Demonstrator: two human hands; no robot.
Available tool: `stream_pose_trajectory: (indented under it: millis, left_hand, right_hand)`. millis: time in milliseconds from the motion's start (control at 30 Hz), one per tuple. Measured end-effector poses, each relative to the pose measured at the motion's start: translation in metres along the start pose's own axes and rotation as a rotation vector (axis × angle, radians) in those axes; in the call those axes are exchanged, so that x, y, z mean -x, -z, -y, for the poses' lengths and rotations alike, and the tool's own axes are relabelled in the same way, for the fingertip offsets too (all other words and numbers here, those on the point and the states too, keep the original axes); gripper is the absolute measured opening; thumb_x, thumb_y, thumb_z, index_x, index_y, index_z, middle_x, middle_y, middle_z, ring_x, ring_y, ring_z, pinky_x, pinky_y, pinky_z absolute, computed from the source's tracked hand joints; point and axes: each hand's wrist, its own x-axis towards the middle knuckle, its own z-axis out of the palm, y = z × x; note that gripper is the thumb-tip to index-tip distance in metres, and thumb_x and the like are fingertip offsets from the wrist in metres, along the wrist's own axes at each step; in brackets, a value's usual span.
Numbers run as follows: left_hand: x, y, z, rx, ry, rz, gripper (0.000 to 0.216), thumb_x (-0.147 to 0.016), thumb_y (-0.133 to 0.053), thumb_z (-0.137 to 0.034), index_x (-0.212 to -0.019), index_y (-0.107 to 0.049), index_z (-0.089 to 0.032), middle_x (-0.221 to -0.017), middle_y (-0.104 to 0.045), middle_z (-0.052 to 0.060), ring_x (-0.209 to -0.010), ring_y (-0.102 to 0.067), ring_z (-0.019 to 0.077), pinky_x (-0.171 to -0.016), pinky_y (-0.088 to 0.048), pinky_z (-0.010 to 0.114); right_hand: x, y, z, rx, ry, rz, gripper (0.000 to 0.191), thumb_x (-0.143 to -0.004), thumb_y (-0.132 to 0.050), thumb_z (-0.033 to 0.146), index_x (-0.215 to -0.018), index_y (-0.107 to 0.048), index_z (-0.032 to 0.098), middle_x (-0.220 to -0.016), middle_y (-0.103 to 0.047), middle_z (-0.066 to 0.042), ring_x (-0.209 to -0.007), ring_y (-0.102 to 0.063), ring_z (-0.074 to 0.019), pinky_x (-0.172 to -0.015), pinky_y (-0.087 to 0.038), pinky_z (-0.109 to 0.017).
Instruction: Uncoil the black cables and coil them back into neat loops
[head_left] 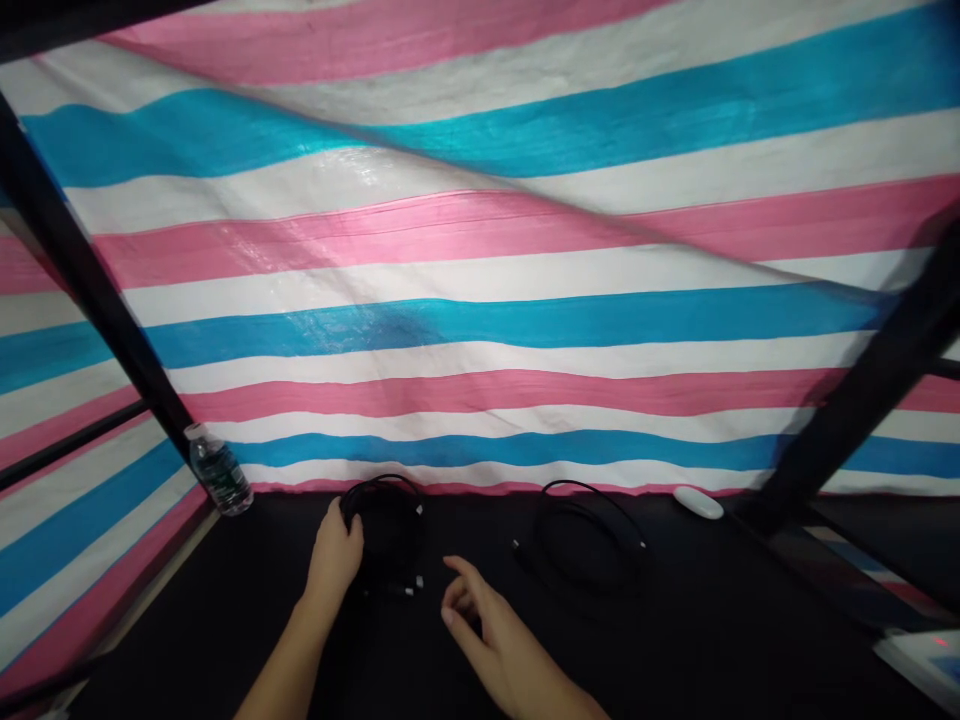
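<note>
My left hand [335, 548] is closed on the left side of a coiled black cable [386, 482], its thumb and fingers round the loops. Silver connector ends of that coil show at its right and lower edges. My right hand [484, 630] hovers to the right of this coil, thumb and fingers curved with a gap between them, holding nothing. Farther right, a second black cable [585, 487] lies in loose loops on the black table [675, 640], its small metal ends pointing left and right.
A clear plastic bottle [219, 470] stands at the back left corner by a dark post [105, 290]. At the back right lies a white rounded object [698, 502], near another dark post [855, 390]. Striped sheeting [480, 320] hangs behind the table. A white device [926, 665] sits at the lower right.
</note>
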Motion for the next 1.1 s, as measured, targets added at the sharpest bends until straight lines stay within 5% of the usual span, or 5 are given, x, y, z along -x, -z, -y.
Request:
stream_pose_trajectory:
  millis: [133, 267, 467, 667, 1100]
  left_hand:
    - [-0.002, 0.011, -0.002, -0.228, -0.023, 0.024, 0.038, -0.097, -0.047, -0.033, -0.123, -0.061, -0.009, -0.104, -0.073, 0.019, -0.099, -0.072, 0.0323, -0.085, -0.054, 0.04]
    - [-0.003, 0.019, -0.009, -0.446, -0.134, -0.009, 0.046, -0.098, -0.043, -0.033, -0.129, -0.058, -0.003, -0.128, -0.06, 0.03, -0.121, -0.058, 0.0417, -0.099, -0.046, 0.053]
    - [-0.018, 0.025, -0.018, -0.599, -0.428, 0.147, 0.062, -0.089, -0.045, -0.003, -0.148, -0.047, -0.02, -0.151, -0.052, 0.01, -0.137, -0.047, 0.0229, -0.112, -0.036, 0.033]
    - [-0.021, 0.023, -0.012, -0.782, -0.27, 0.142, 0.027, -0.096, -0.057, -0.021, -0.12, -0.065, -0.012, -0.123, -0.067, 0.015, -0.116, -0.061, 0.0295, -0.098, -0.049, 0.048]
    - [-0.048, -0.003, -0.012, -0.778, -0.252, 0.19, 0.037, -0.095, -0.065, -0.037, -0.127, -0.061, -0.018, -0.129, -0.064, 0.011, -0.111, -0.065, 0.0265, -0.093, -0.057, 0.049]
  right_hand:
    - [0.0, 0.001, -0.002, 0.063, 0.026, 0.013, 0.046, -0.096, -0.049, 0.029, -0.142, -0.048, 0.021, -0.108, -0.065, -0.007, -0.099, -0.063, -0.0203, -0.096, -0.05, -0.037]
    - [0.001, 0.002, -0.002, 0.122, 0.049, 0.023, 0.045, -0.096, -0.048, 0.028, -0.14, -0.049, 0.021, -0.107, -0.066, -0.007, -0.098, -0.064, -0.0207, -0.095, -0.051, -0.036]
    - [0.002, 0.002, -0.003, 0.18, 0.049, 0.02, 0.045, -0.097, -0.048, 0.028, -0.142, -0.049, 0.022, -0.109, -0.067, -0.006, -0.098, -0.065, -0.0202, -0.095, -0.051, -0.035]
    - [0.003, 0.005, -0.002, 0.202, 0.04, 0.011, 0.046, -0.097, -0.047, 0.026, -0.143, -0.049, 0.022, -0.109, -0.067, -0.006, -0.1, -0.065, -0.0198, -0.096, -0.05, -0.034]
    - [-0.001, 0.003, -0.011, 0.145, 0.036, -0.067, 0.035, -0.098, -0.049, 0.038, -0.126, -0.062, 0.022, -0.104, -0.069, -0.008, -0.097, -0.066, -0.0231, -0.093, -0.052, -0.038]
